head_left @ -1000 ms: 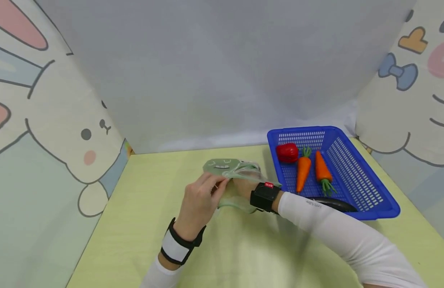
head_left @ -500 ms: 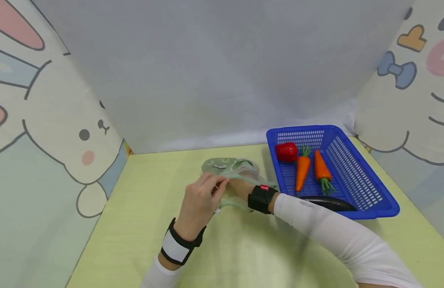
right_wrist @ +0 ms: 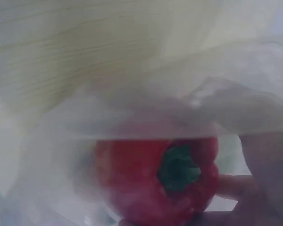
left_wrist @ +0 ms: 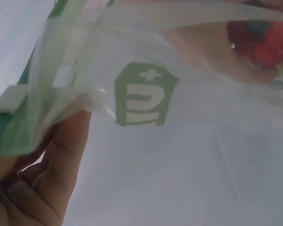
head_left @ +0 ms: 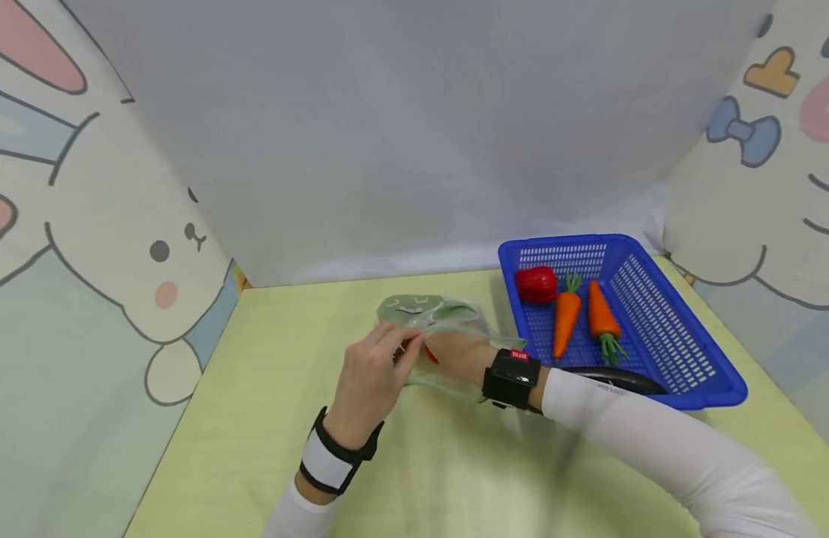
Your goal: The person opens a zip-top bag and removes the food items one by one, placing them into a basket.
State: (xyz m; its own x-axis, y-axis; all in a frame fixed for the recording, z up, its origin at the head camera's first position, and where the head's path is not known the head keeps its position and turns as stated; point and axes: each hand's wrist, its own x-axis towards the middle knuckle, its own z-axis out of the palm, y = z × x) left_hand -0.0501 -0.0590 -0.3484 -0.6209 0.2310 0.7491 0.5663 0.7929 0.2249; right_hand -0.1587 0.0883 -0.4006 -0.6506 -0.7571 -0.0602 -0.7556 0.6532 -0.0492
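My left hand (head_left: 369,385) pinches the edge of a clear plastic bag with green print (head_left: 409,305) between thumb and fingers. The white slider and green strip at its mouth show in the left wrist view. My right hand (head_left: 460,354) reaches inside the bag, partly veiled by the film. There it holds a red bell pepper (right_wrist: 132,176) with a green stem, its fingers curled around the side and underneath. Through the film the left wrist view shows the same pepper (left_wrist: 264,42); the head view shows only a red sliver.
A blue basket (head_left: 713,359) stands at the right of the yellow-green table (head_left: 286,336). It contains another red bell pepper (head_left: 536,285), two carrots (head_left: 566,323) and a dark eggplant (head_left: 616,379). A grey-white backdrop (head_left: 414,149) rises behind the table.
My right wrist has shifted slightly right and toward me, and a red sliver of the pepper now shows by my left fingertips. The left hand keeps its pinch in place.
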